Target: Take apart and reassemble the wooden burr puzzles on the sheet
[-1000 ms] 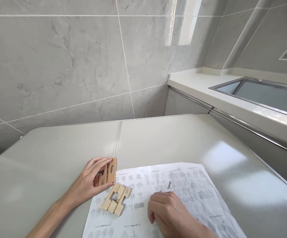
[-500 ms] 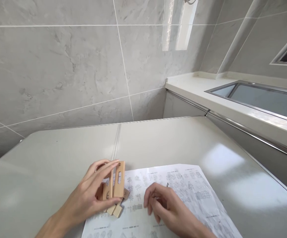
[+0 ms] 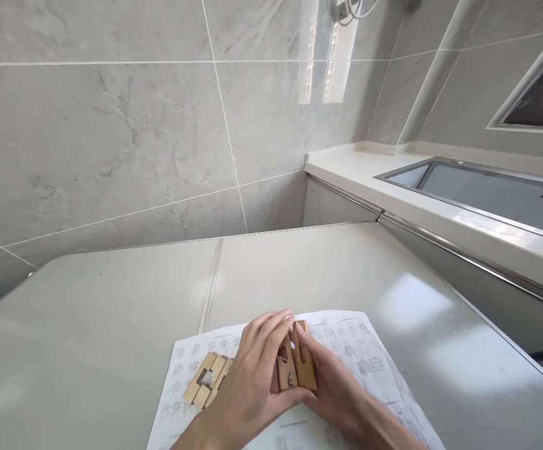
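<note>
My left hand (image 3: 247, 381) is closed around upright wooden puzzle blocks, with its fingers over their top and its thumb below. The front block (image 3: 288, 376) bears a dark curved mark. A slotted block (image 3: 306, 369) stands at its right side, and my right hand (image 3: 334, 378) grips it from the right. Both hands hold the group over a printed sheet of paper (image 3: 374, 400). Left of my left hand, several flat wooden pieces (image 3: 203, 395) lie together on the sheet, partly hidden by that hand. How many blocks are inside the grip is hidden.
The sheet lies on a pale table (image 3: 125, 312) with a seam across it. A grey tiled wall (image 3: 112, 137) rises behind. To the right runs a white counter (image 3: 337, 164) with a sink (image 3: 477, 187) and a metal rail.
My left hand has carried the upright blocks to the right, uncovering the flat pieces. My right hand has come up and closed on the slotted block. The view has shifted slightly.
</note>
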`<state>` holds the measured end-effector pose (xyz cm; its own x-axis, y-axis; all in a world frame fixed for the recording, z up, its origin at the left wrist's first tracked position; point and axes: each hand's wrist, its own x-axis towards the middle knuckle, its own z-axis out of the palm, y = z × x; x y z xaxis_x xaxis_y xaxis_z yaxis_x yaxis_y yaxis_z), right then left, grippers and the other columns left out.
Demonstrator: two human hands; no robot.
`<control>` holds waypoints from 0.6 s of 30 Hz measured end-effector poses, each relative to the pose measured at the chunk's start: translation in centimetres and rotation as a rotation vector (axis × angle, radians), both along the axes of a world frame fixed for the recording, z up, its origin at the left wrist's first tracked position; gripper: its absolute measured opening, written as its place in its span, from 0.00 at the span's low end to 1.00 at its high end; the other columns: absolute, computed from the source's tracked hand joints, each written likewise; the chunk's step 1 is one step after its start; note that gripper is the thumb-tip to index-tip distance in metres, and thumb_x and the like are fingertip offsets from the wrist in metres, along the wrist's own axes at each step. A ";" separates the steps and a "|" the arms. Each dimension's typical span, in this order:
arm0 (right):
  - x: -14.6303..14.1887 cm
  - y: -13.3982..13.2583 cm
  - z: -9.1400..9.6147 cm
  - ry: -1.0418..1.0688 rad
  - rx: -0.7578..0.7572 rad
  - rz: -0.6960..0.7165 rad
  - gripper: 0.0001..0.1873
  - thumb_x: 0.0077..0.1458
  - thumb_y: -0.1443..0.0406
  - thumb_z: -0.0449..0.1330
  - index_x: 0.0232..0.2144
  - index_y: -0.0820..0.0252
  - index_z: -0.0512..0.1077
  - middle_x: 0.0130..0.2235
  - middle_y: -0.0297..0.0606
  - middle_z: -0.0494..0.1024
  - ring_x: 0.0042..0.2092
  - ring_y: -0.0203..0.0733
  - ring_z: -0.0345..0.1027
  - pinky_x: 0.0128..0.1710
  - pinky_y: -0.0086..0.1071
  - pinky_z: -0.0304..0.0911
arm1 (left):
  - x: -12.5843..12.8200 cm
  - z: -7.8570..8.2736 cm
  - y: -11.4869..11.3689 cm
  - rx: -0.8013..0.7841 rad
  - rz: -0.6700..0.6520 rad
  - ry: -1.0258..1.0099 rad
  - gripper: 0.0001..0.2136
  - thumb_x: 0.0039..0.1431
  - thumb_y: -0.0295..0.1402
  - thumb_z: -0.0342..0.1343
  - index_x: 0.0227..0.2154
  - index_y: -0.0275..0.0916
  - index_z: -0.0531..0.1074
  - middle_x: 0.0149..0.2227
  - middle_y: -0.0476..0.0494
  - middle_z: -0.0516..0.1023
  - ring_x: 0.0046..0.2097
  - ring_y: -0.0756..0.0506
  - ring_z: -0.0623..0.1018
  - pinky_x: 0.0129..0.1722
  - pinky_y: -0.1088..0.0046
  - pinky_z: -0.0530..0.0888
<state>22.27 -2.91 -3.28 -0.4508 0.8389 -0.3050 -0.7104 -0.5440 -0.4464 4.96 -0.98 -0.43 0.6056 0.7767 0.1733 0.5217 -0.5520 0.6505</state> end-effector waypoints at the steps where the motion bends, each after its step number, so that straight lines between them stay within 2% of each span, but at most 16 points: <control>1: 0.0 0.1 0.0 0.011 -0.012 -0.019 0.24 0.68 0.47 0.64 0.51 0.61 0.79 0.44 0.44 0.84 0.52 0.53 0.78 0.53 0.42 0.71 | 0.1 -0.3 -0.1 -0.025 0.045 -0.030 0.46 0.61 0.52 0.69 0.75 0.61 0.49 0.76 0.38 0.57 0.76 0.24 0.57 0.69 0.33 0.67; 4: -0.1 0.5 0.2 0.038 -0.036 -0.069 0.23 0.67 0.49 0.65 0.51 0.61 0.79 0.45 0.46 0.84 0.52 0.54 0.78 0.53 0.44 0.71 | 0.0 -1.1 -0.6 -0.211 0.201 -0.165 0.46 0.62 0.57 0.65 0.76 0.59 0.46 0.79 0.37 0.49 0.77 0.25 0.55 0.67 0.37 0.71; 6: 0.0 0.7 0.3 0.050 -0.036 -0.084 0.23 0.66 0.49 0.65 0.51 0.62 0.79 0.46 0.47 0.84 0.53 0.56 0.78 0.53 0.46 0.71 | -0.2 -1.6 -1.0 -0.357 0.252 -0.236 0.46 0.65 0.58 0.62 0.77 0.58 0.42 0.78 0.36 0.50 0.76 0.28 0.59 0.65 0.43 0.75; 8: 0.0 0.8 0.3 0.055 -0.035 -0.089 0.24 0.65 0.49 0.66 0.51 0.63 0.80 0.46 0.49 0.85 0.54 0.57 0.77 0.54 0.47 0.72 | -0.5 -2.1 -1.1 -0.430 0.262 -0.264 0.45 0.66 0.58 0.60 0.77 0.57 0.42 0.78 0.35 0.53 0.76 0.30 0.59 0.67 0.45 0.74; 12: 0.1 0.9 0.3 0.050 -0.054 -0.106 0.23 0.64 0.50 0.67 0.49 0.64 0.80 0.47 0.49 0.85 0.56 0.58 0.77 0.56 0.47 0.71 | -1.4 -2.7 -0.8 -0.409 0.290 -0.239 0.41 0.67 0.57 0.60 0.75 0.55 0.46 0.78 0.37 0.52 0.78 0.31 0.54 0.73 0.42 0.63; 18: 0.1 0.8 0.3 0.037 -0.050 -0.121 0.23 0.65 0.52 0.67 0.51 0.65 0.81 0.51 0.49 0.84 0.57 0.56 0.77 0.57 0.44 0.70 | -2.2 -2.7 -0.4 -0.368 0.374 -0.194 0.38 0.66 0.58 0.59 0.73 0.58 0.51 0.77 0.40 0.56 0.78 0.29 0.54 0.71 0.37 0.65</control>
